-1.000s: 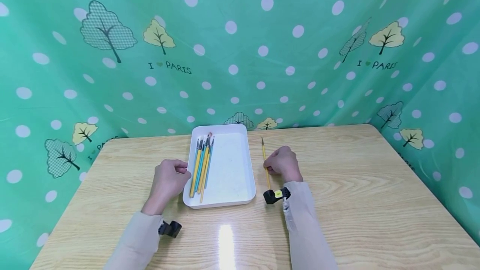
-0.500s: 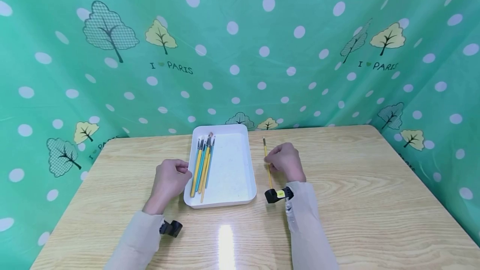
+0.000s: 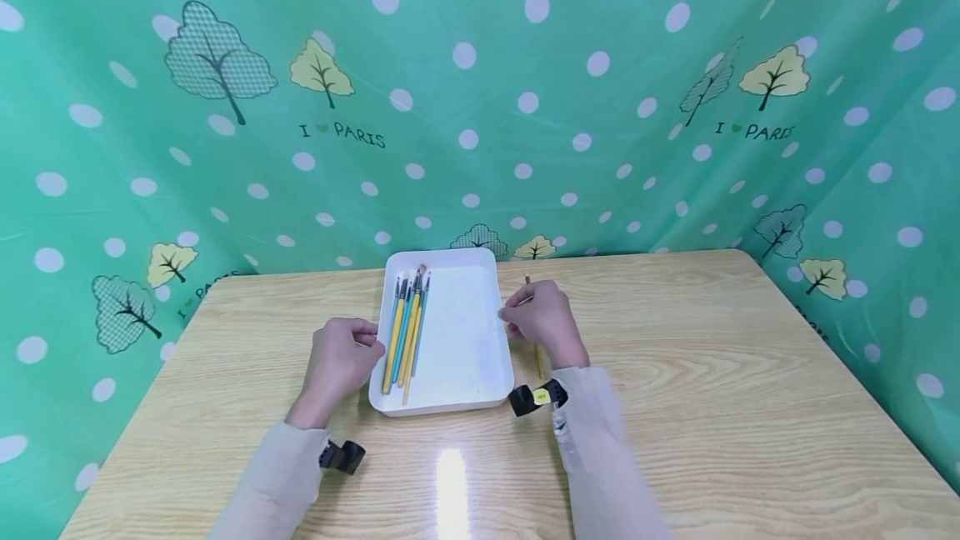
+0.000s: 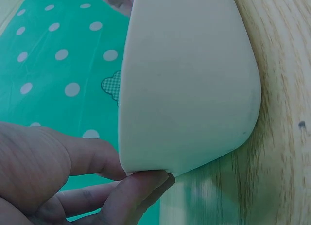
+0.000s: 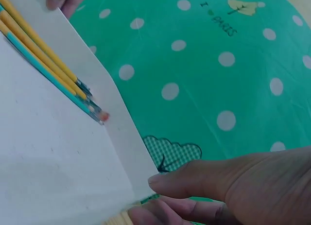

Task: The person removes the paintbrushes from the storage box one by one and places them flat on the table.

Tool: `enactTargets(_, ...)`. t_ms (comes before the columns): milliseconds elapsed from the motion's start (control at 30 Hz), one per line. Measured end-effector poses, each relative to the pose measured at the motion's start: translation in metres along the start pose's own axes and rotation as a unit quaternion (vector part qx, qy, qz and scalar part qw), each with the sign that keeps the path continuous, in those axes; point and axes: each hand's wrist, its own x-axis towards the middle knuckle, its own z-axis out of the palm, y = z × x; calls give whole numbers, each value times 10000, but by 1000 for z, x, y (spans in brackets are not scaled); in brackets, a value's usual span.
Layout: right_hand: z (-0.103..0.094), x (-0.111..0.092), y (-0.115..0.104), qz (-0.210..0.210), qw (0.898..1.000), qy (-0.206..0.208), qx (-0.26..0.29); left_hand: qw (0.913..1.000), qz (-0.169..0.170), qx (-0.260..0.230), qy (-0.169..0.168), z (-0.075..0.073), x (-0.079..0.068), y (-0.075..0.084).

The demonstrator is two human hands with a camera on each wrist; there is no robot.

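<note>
A white tray (image 3: 461,340) stands on the table, with several yellow and blue paintbrushes (image 3: 405,332) lying side by side along its left part. My left hand (image 3: 341,361) pinches the tray's left rim, thumb and fingers on either side of it in the left wrist view. At the tray's right rim is my right hand (image 3: 543,319); in the right wrist view its thumb (image 5: 180,180) and fingers (image 5: 155,213) are on either side of the edge. One yellow paintbrush (image 3: 540,363) lies on the table right of the tray, its middle hidden beneath my right hand.
The wooden table (image 3: 735,373) extends to both sides and toward the front. A green dotted cloth (image 3: 480,157) hangs along the back and both sides, close behind the tray's far end.
My right hand has let go of the single yellow paintbrush and moved left to the tray's right rim. My left hand has stayed on the left rim.
</note>
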Motion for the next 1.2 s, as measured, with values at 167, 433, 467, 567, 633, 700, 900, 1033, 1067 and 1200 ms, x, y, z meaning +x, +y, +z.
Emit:
enactTargets(167, 15, -4, -5, -255, 9995, -76, 143, 10000, 9, 4, -4, 0, 0, 0)
enactTargets(433, 38, -9, -11, -555, 9980, -316, -17, 10000, 50, -17, -1, -1, 0, 0)
enactTargets(467, 41, -9, -12, -574, 9978, -321, -90, 10000, 53, -10, 0, -1, 0, 0)
enactTargets(567, 49, -12, -14, -593, 9975, -330, -214, 10000, 55, 11, -8, -1, -1, 0)
enactTargets(633, 53, -15, -16, -627, 9972, -370, -191, 10000, 49, 13, -12, -2, -1, 1)
enactTargets(700, 58, -17, -18, -671, 9967, -428, -133, 10000, 32, 21, -24, -1, -1, 0)
enactTargets(900, 74, -23, -23, -737, 9950, -645, -175, 10000, 9, 34, -45, -2, -1, 1)
enactTargets(1033, 81, -25, -24, -757, 9944, -687, -250, 9999, 76, 7, -73, -1, 0, 2)
enactTargets(1067, 83, -25, -23, -792, 9940, -708, -258, 9999, 76, 10, -75, -1, 0, 2)
enactTargets(1200, 92, -25, -21, -940, 9920, -785, -315, 9999, 73, 23, -77, -2, -1, 2)
